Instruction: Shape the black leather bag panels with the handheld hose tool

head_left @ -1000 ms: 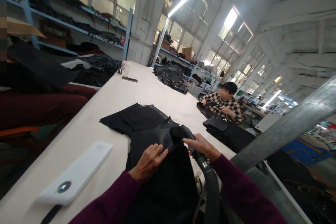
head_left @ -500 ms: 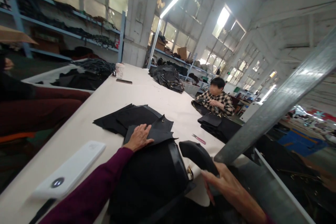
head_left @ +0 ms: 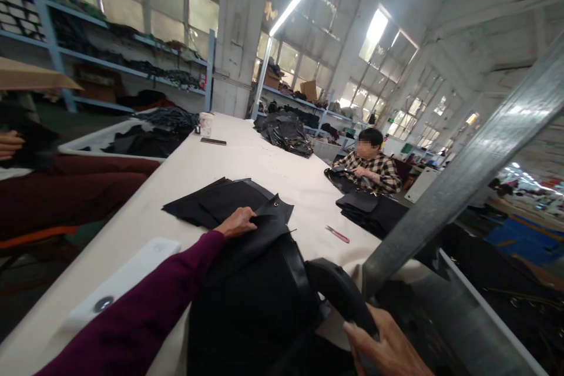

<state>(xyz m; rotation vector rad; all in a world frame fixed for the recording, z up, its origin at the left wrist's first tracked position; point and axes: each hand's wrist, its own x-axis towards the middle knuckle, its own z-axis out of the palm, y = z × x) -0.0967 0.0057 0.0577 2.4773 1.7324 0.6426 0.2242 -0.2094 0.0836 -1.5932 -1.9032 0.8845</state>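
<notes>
Near the table's middle, my left hand (head_left: 238, 222) pinches the top piece of a stack of black flat pieces (head_left: 224, 200); a small metal ring shows near the stack's right corner. Below it lies a large black bag (head_left: 255, 299) with a thick curved handle (head_left: 337, 282). My right hand (head_left: 383, 338) is wrapped round the lower end of that handle, at the bottom right. Pink-handled snips (head_left: 338, 235) rest on the table right of the stack.
On the pale table (head_left: 154, 188) lie a white device (head_left: 127, 276), a phone (head_left: 214, 141) and a cup (head_left: 205, 124). A metal post (head_left: 458, 188) slants across the right. A person in a checked shirt (head_left: 388, 173) works beyond; another sits at left.
My left hand has gone from lying spread on the black pieces to pinching the top one. My right hand and the handle have shifted slightly right and down; the view has moved a little.
</notes>
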